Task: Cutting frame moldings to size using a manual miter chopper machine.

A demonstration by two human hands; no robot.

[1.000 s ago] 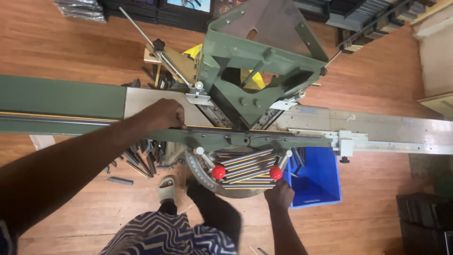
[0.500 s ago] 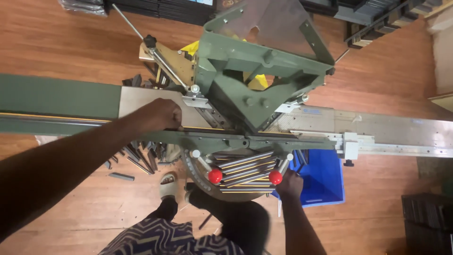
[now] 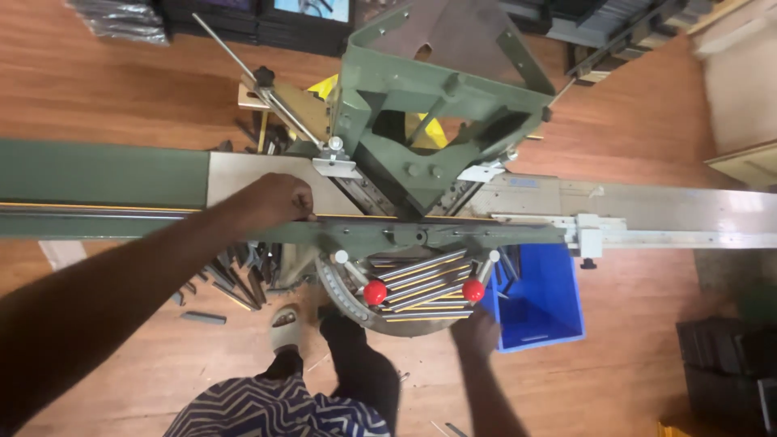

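Red-knobbed lever [image 3: 473, 290] sat just above your right hand [image 3: 477, 333]; couldn't tell fingers' state. Further up, your left hand [image 3: 273, 202] lay curled, fingertips pinching thin moulding strip [image 3: 121, 213] on green machine's bed [image 3: 251, 174]. Blue bin [image 3: 544, 301] beside right hand.

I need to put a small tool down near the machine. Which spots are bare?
The pale bed right of the green cutting head is bare up to the stop. The green bed beyond the left hand is bare. Crowded: the round tray above the right hand.
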